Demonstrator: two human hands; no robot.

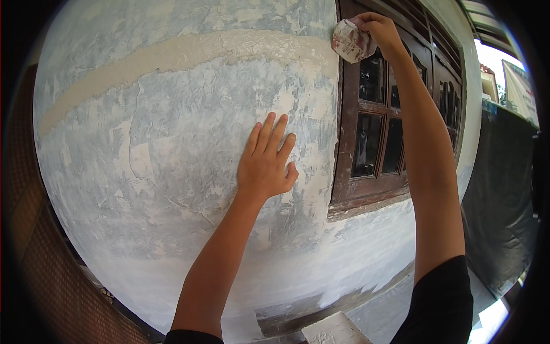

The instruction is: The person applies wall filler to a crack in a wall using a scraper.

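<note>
Wall blocks forward travel, window frame projects at right, left hand flat on wall, open air toward tarp.

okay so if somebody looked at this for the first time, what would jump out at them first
The patchy blue-white wall fills the middle, with a pale filler band arcing across its top. The left hand lies flat on it, while the right hand holds a crumpled sanding pad high by the dark wooden window frame.
</note>
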